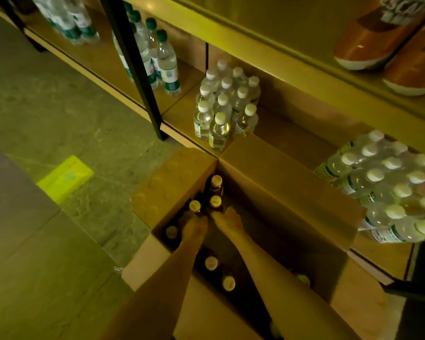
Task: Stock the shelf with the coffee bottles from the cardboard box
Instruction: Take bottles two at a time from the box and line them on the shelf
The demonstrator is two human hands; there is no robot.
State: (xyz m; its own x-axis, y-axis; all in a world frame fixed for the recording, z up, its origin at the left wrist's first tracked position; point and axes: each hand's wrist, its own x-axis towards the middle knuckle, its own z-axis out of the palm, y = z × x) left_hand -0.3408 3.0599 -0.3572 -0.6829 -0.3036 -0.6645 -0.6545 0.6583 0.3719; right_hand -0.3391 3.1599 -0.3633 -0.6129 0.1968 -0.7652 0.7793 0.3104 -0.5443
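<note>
Both hands in cardboard box (292,173), lower centre.
Left hand (194,225) and right hand (228,220) each curl around a coffee bottle; grip closure unclear. Wooden shelf (292,136) above; concrete floor (59,99) left.

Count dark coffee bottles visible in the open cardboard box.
6: three at far corner, one by left wall, two between the forearms. Arms may hide more.

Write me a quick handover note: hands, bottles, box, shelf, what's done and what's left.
Left hand and right hand: both down in the open cardboard box, each at a coffee bottle; grip not clear.
About six capped bottles show in the box, upright.
The bottom shelf behind the box holds only packs of water bottles. Large coffee bottles lie on the shelf above.
Left: lift the bottles out and shelve them.
</note>
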